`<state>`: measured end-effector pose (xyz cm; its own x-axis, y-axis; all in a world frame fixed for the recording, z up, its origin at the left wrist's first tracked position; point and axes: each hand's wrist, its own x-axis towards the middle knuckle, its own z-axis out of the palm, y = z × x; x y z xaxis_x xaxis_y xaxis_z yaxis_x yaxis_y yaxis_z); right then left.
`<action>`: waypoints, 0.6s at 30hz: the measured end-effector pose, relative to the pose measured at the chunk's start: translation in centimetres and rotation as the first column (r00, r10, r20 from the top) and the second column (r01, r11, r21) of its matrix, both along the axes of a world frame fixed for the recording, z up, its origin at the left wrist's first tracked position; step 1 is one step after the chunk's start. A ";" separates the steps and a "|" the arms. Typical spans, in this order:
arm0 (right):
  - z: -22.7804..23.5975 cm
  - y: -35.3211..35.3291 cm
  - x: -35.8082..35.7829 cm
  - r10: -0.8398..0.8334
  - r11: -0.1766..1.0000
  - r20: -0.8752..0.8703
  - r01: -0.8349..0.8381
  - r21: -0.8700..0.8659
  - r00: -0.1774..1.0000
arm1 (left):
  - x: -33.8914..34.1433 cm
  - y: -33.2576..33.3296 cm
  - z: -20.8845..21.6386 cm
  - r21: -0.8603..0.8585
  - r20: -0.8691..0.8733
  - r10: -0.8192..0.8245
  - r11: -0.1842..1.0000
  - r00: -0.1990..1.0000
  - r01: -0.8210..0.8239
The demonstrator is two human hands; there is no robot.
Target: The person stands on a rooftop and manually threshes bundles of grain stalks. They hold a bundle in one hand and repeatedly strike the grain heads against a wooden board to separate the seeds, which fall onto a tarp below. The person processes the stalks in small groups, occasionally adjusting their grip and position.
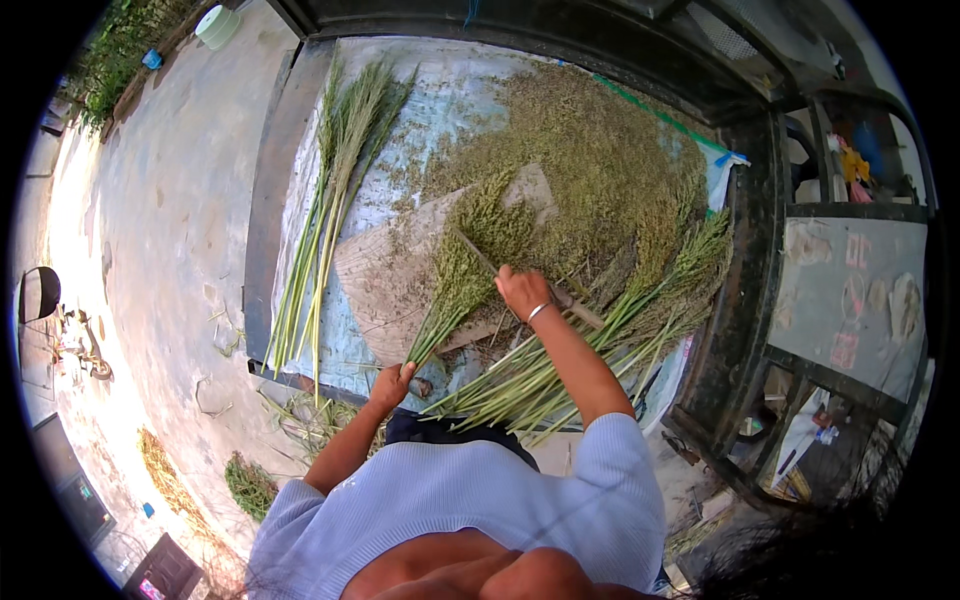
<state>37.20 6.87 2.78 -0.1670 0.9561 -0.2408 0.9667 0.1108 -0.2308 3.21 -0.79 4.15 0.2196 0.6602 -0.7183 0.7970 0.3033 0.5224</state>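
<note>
My left hand (pixel 394 384) is closed around the lower stems of a bunch of green grain stalks (pixel 450 270), probably broomcorn or millet. Its bushy seed heads fan out away from me over a wooden board (pixel 385 265). My right hand (pixel 522 294), with a white bracelet at the wrist, grips a long tool (pixel 478 252) that has a thin, dark, blade-like end and a wooden handle end. The blade end lies across the seed heads. Where the tool touches the stalks cannot be made out exactly. Loose seed and chaff (pixel 570 130) cover the sheet beyond the board.
More stalks (pixel 535 385) lie in a heap at the right, under my right forearm. Another bundle (pixel 340 190) rests along the left of the pale sheet (pixel 420 90). A dark metal frame (pixel 735 300) borders the right side. Concrete floor (pixel 180 250) extends left, with a pale tub (pixel 217 27) far off.
</note>
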 end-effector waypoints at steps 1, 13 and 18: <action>-2.6 1.0 4.3 -0.048 0.994 0.166 0.030 0.105 0.985 | 0.1 0.8 0.6 -0.004 -0.061 -0.052 0.999 0.997 0.051; 1.2 -3.6 -4.1 0.150 0.887 -0.157 -0.062 0.458 0.976 | 0.5 3.9 1.1 0.030 -0.132 -0.156 0.987 0.979 0.161; -2.2 -1.3 3.8 -0.087 0.985 -0.021 0.089 0.149 0.996 | -1.6 4.6 1.2 0.033 -0.175 -0.175 0.983 0.969 0.183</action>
<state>41.01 5.57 0.63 -0.0832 0.9923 -0.0919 0.9709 0.0599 -0.2320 1.65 3.83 5.33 0.2143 0.6561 -0.7236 0.9145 0.1255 0.3846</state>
